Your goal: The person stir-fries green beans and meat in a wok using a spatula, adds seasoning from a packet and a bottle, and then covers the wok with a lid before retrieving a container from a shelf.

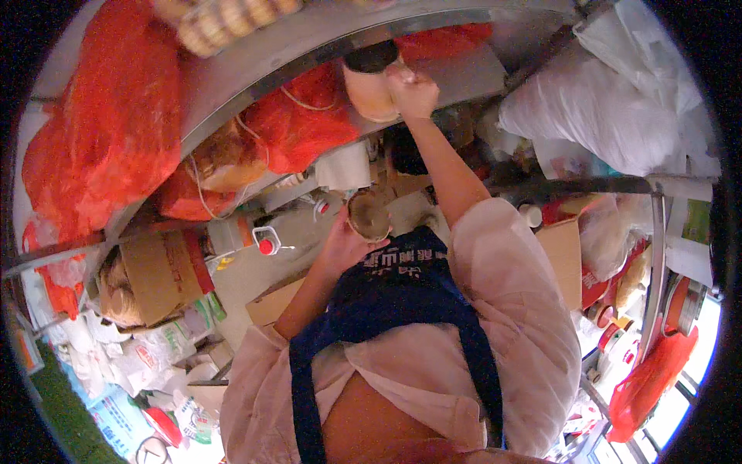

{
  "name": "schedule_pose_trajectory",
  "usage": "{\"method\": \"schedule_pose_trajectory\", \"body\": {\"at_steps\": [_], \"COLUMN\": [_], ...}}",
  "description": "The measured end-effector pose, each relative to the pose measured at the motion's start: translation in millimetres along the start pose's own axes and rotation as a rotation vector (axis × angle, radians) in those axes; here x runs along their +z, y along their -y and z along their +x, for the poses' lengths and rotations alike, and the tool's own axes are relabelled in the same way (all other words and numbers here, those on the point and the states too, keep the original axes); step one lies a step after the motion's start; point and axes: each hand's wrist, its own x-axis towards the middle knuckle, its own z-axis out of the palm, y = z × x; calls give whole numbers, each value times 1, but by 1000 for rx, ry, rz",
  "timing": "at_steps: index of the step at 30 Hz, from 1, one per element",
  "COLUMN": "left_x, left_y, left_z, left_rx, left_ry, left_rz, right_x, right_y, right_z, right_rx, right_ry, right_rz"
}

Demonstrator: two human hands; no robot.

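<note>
In my left hand [345, 246] is a round bowl or cup [370, 216], held low in front of my dark apron [400, 284]. Its opening faces up, and its inside looks greyish-brown. My right hand [414, 91] reaches up and forward to a shelf, closed around the handle side of a pale orange jug-like container [371, 95]. The container's top [371, 57] is dark; blur hides whether that is a lid or an opening. Next to this container on the shelf lies a red plastic bag [307, 116].
A metal shelf edge [278, 66] curves across above my hands. Red bags [110, 127] hang at the left and a white bag [603, 110] at the right. Below stand a red-capped plastic jug [266, 242] and cardboard boxes [156, 278], with another cardboard box [561, 261] at right.
</note>
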Motion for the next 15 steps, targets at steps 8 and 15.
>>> {"method": "schedule_pose_trajectory", "body": {"at_steps": [8,15], "left_x": [9,31], "left_y": [-8,-18], "left_z": [182,373], "left_rx": [14,105], "left_ry": [-28,250], "left_rz": [-29,75], "right_x": [-81,-276], "right_y": [-5,-114], "right_z": [23,-81], "right_rx": [-489,-78], "right_ry": [147,439], "right_rz": [77,-266]}}
